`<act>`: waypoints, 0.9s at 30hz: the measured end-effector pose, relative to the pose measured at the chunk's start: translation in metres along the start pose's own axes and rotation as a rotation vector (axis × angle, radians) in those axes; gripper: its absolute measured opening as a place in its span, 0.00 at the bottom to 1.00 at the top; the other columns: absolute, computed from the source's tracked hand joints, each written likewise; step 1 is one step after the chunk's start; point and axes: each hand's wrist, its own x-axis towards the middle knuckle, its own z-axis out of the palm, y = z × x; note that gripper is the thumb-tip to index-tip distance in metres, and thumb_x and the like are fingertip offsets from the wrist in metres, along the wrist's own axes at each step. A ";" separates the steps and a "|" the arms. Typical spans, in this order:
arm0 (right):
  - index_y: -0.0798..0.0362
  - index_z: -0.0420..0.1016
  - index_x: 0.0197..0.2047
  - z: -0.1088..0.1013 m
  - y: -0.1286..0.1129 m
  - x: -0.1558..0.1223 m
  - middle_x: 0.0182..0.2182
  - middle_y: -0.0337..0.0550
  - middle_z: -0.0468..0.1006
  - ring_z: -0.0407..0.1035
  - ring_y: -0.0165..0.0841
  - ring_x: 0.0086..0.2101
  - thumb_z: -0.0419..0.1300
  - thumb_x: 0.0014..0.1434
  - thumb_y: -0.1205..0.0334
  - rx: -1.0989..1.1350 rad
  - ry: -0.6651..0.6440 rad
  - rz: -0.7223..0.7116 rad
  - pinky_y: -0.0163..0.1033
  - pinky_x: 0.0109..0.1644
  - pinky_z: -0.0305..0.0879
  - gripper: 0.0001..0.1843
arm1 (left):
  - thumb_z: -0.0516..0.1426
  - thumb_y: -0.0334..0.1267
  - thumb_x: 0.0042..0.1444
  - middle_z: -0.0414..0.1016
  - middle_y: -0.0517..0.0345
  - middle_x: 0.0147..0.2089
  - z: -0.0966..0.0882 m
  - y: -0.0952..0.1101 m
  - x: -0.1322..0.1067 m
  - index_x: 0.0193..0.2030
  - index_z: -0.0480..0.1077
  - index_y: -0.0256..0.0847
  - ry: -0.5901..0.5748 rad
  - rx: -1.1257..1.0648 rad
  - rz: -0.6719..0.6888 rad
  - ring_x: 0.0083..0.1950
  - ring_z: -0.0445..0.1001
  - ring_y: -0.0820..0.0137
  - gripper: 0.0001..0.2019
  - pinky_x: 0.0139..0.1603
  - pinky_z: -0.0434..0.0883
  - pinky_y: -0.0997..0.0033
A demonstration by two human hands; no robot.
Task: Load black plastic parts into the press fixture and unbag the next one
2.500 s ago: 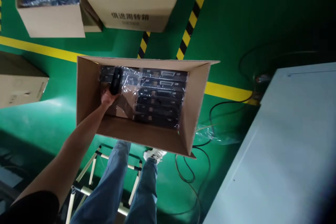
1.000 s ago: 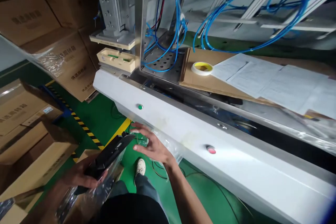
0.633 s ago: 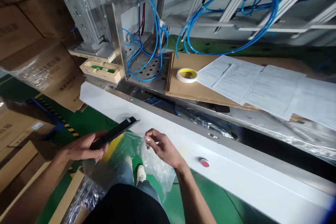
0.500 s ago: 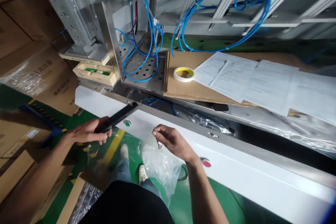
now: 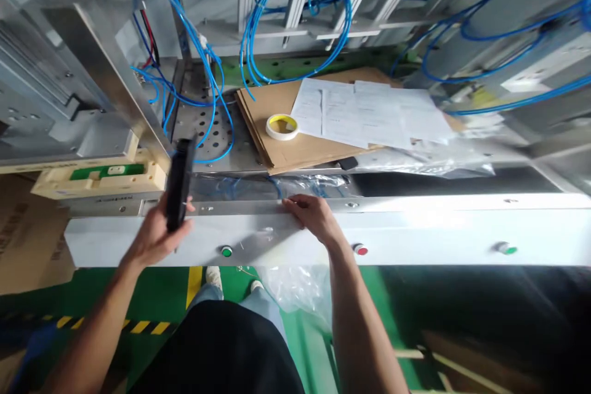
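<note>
My left hand (image 5: 154, 235) is wrapped round a slim, dark black bar-like piece (image 5: 179, 188), held nearly upright and blurred, so its exact kind does not show. It stands in front of the metal frame, right of a cream fixture (image 5: 99, 177) with a green insert. My right hand (image 5: 314, 217) is closed, thumb and fingertips together, over the machine's front metal edge (image 5: 337, 204). What sits in that pinch, if anything, is hidden. Below it, a clear plastic bag (image 5: 295, 288) hangs at the white front panel (image 5: 410, 240).
A tape roll (image 5: 282, 127) and paper sheets (image 5: 364, 112) lie on cardboard (image 5: 258, 112) behind the front edge. Coiled blue tubing (image 5: 252, 31) hangs at the back. Green (image 5: 226, 251) and red (image 5: 361, 250) buttons stick out of the panel. Clear film (image 5: 318, 183) lies in the trough.
The view has swung right and levelled. My left hand has tipped the black piece from slanting to nearly upright. My right hand has moved from in front of the panel up to the metal edge.
</note>
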 end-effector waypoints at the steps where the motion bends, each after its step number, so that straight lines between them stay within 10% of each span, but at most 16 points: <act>1: 0.54 0.81 0.30 -0.002 -0.001 0.001 0.14 0.34 0.66 0.57 0.27 0.18 0.64 0.52 0.25 -0.020 0.007 0.008 0.36 0.23 0.52 0.35 | 0.60 0.51 0.57 0.82 0.49 0.54 0.009 -0.004 0.003 0.48 0.74 0.42 -0.109 -0.033 -0.021 0.49 0.81 0.59 0.18 0.51 0.78 0.59; 8: 0.55 0.84 0.50 -0.001 0.004 -0.004 0.33 0.48 0.84 0.71 0.34 0.26 0.67 0.54 0.29 -0.169 0.291 0.019 0.42 0.32 0.68 0.37 | 0.62 0.47 0.56 0.82 0.53 0.44 0.050 -0.030 0.000 0.46 0.71 0.44 -0.193 -0.136 -0.039 0.48 0.81 0.58 0.15 0.48 0.75 0.62; 12: 0.50 0.78 0.61 0.039 0.014 -0.029 0.54 0.58 0.82 0.78 0.47 0.48 0.60 0.66 0.37 -0.423 0.629 -0.338 0.55 0.54 0.75 0.31 | 0.61 0.49 0.58 0.82 0.54 0.43 0.063 -0.028 -0.009 0.46 0.70 0.44 -0.130 -0.178 -0.064 0.38 0.78 0.64 0.14 0.43 0.73 0.65; 18: 0.48 0.61 0.77 0.078 0.044 -0.037 0.73 0.57 0.67 0.59 0.56 0.73 0.64 0.64 0.37 -0.802 0.068 -0.711 0.69 0.76 0.52 0.45 | 0.62 0.48 0.56 0.79 0.56 0.41 0.074 -0.018 -0.015 0.46 0.69 0.44 0.008 -0.211 -0.080 0.38 0.76 0.65 0.15 0.42 0.72 0.65; 27: 0.48 0.51 0.80 0.047 0.067 -0.025 0.76 0.56 0.61 0.56 0.53 0.75 0.61 0.66 0.37 -0.879 0.104 -0.802 0.64 0.77 0.52 0.48 | 0.62 0.47 0.55 0.77 0.58 0.41 0.060 -0.013 -0.088 0.55 0.65 0.45 0.190 -0.044 -0.226 0.40 0.76 0.63 0.22 0.43 0.73 0.63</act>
